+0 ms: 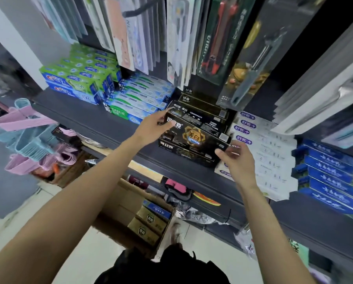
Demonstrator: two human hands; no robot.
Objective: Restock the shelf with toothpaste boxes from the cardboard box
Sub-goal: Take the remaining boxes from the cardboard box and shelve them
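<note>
A black toothpaste box (194,135) with a gold hexagon label lies on top of a stack of the same black boxes on the dark shelf (101,126). My left hand (153,125) pinches its left end with thumb and fingers. My right hand (238,160) grips its right end from below. The open cardboard box (130,218) stands on the floor beneath my arms, with a blue box and gold-brown boxes (149,222) inside.
Green-and-blue boxes (79,78) and light blue boxes (138,99) fill the shelf's left. White boxes (261,152) and dark blue boxes (331,177) lie to the right. Carded tools (218,37) hang close above. Pink and blue hangers (28,136) hang at left.
</note>
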